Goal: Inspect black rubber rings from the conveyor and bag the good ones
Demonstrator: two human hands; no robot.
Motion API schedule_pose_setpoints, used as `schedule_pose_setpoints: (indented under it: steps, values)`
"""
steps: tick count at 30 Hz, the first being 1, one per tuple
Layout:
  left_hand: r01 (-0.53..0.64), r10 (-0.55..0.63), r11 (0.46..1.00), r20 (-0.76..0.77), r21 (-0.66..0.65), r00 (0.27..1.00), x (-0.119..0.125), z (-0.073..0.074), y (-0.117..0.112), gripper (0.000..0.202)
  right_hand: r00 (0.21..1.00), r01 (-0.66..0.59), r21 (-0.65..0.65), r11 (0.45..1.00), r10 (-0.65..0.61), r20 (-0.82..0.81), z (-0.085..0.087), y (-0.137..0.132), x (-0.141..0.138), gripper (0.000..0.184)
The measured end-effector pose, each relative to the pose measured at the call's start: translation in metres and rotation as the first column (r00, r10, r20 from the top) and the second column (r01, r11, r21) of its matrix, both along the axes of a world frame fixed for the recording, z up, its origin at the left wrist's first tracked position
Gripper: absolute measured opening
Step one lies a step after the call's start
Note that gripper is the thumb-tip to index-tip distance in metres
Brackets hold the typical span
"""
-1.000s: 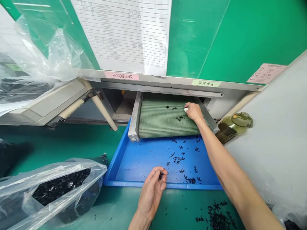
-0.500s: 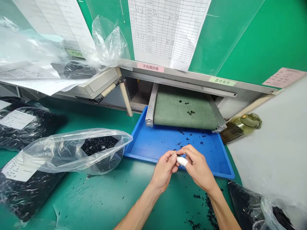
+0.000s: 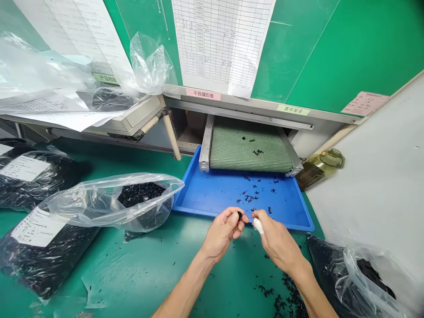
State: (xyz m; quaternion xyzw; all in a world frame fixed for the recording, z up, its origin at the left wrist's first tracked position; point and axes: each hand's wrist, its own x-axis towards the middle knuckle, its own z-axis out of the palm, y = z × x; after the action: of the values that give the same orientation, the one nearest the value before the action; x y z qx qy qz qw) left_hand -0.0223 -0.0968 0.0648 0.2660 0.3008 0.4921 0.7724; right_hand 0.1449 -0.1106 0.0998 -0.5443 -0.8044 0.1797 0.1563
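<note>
My left hand (image 3: pixel 220 234) pinches a small round black part (image 3: pixel 239 215) between thumb and forefinger, above the near rim of the blue tray (image 3: pixel 195 211). Just to its right, a small gap away, is my right hand (image 3: pixel 280 240), its thumb wrapped in a white covering (image 3: pixel 258 226). The right thumb and forefinger are closed together; whatever lies between them is too small to make out. Small black branched scraps (image 3: pixel 249 198) lie scattered in the tray beyond both hands.
A green conveyor belt (image 3: pixel 248 154) bearing a few black pieces ends over the tray. At left an open clear bag (image 3: pixel 155 221) holds small black parts; another bag (image 3: pixel 331 265) sits at right. Black scraps (image 3: pixel 289 300) litter the green table. An olive bottle (image 3: pixel 321 168) leans at right.
My hands, together before, have come slightly apart, and the round black part now shows in my left fingers. The view has shifted a little, moving the tray and belt left in the picture.
</note>
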Motion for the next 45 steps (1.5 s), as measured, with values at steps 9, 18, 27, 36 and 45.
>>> schedule_pose_setpoints:
  steps: [9,18,27,36,45]
  values:
    - [-0.012,0.012,1.0,-0.044,-0.005,0.999,-0.003,-0.002,-0.004,0.031,0.99,-0.112,0.3,0.947,0.082,0.112,0.007,-0.007,-0.011,0.037]
    - [0.083,-0.066,0.989,-0.138,0.12,0.988,-0.006,-0.004,-0.004,0.04,0.981,-0.138,0.323,0.936,0.084,0.175,0.012,-0.005,-0.016,0.033]
    - [0.191,-0.164,0.973,-0.196,0.13,0.967,-0.014,-0.013,0.0,0.05,0.984,-0.14,0.159,0.977,0.155,-0.086,0.021,-0.008,-0.018,0.042]
    - [0.195,-0.131,0.968,-0.345,0.156,0.929,-0.013,-0.016,-0.001,0.05,0.973,-0.011,0.075,0.997,0.028,-0.229,0.013,-0.007,-0.026,0.03]
    - [0.243,-0.195,0.955,-0.257,0.17,0.946,-0.014,-0.004,-0.003,0.036,0.993,-0.116,0.21,0.971,0.107,0.054,0.004,-0.016,-0.011,0.051]
